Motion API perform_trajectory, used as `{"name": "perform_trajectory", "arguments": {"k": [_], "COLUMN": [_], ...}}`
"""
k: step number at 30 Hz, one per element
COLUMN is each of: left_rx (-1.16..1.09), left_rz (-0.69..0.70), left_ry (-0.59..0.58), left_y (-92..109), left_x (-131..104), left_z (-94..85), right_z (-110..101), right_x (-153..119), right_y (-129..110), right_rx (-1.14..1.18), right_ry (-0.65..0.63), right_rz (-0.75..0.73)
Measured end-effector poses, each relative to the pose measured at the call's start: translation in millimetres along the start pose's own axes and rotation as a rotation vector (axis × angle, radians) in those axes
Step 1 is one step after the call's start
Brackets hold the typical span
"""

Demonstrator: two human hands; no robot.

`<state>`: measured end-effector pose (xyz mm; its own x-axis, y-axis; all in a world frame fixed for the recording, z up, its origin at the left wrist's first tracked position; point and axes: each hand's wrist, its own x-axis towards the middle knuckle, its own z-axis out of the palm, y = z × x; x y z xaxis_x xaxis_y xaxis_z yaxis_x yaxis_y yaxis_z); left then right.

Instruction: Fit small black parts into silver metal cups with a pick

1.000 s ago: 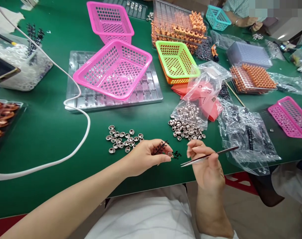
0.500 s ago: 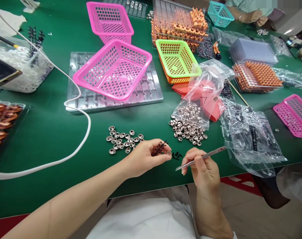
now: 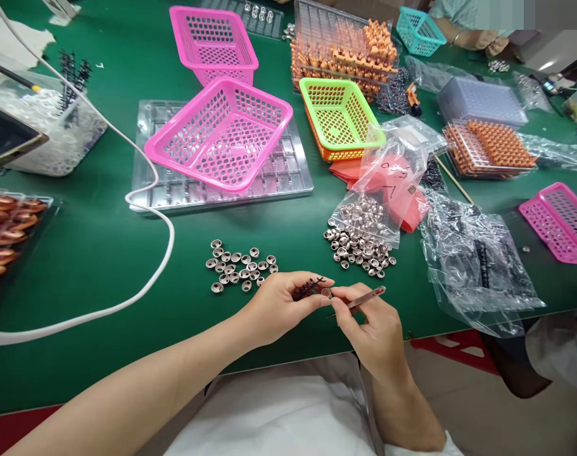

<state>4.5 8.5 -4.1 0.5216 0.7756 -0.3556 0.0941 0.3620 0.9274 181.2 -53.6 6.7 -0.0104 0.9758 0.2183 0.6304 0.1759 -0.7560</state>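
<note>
My left hand is closed, pinching a small round metal cup at the fingertips. A black branched plastic strip is also held in that hand, along the fingers. Tweezers lie in my closed right hand, slanting across the fingers. The right fingertips meet the left ones at the metal cup; whether they grip it too I cannot tell. Several loose metal cups are spread on the table beyond my left hand. A denser heap of them spills from a clear bag beyond my right hand.
Pink baskets rest on and behind a metallic tray. A white cable curves over the green table at left. Crumpled plastic bags lie at right. Behind stand a green basket and orange parts. Another person's hands are at top right.
My right hand has moved left, up to the left fingertips, with the tweezers turned back along the hand. The left hand still holds the cup and the black strip.
</note>
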Motion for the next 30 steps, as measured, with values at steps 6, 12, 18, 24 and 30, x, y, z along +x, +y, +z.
{"name": "perform_trajectory", "arguments": {"k": [6, 12, 18, 24, 30], "left_rx": [0.028, -0.029, -0.034, -0.133, -0.195], "left_rz": [0.018, 0.011, -0.012, -0.068, -0.14], "left_ry": [0.062, 0.007, -0.06, -0.113, -0.146], "left_y": [1, 0, 6, 1, -2], "left_x": [0, 0, -2, 1, 5], "left_z": [0.8, 4.2, 2.3, -0.7, -2.3], "right_z": [-5, 1, -2, -7, -17], "right_x": [4, 4, 5, 7, 6], "right_y": [-3, -3, -2, 4, 8], "right_rx": [0.027, 0.154, 0.06, -0.088, 0.064], "right_ry": [0.0, -0.101, -0.078, -0.113, -0.113], "right_rz": [0.092, 0.183, 0.123, -0.084, 0.065]}}
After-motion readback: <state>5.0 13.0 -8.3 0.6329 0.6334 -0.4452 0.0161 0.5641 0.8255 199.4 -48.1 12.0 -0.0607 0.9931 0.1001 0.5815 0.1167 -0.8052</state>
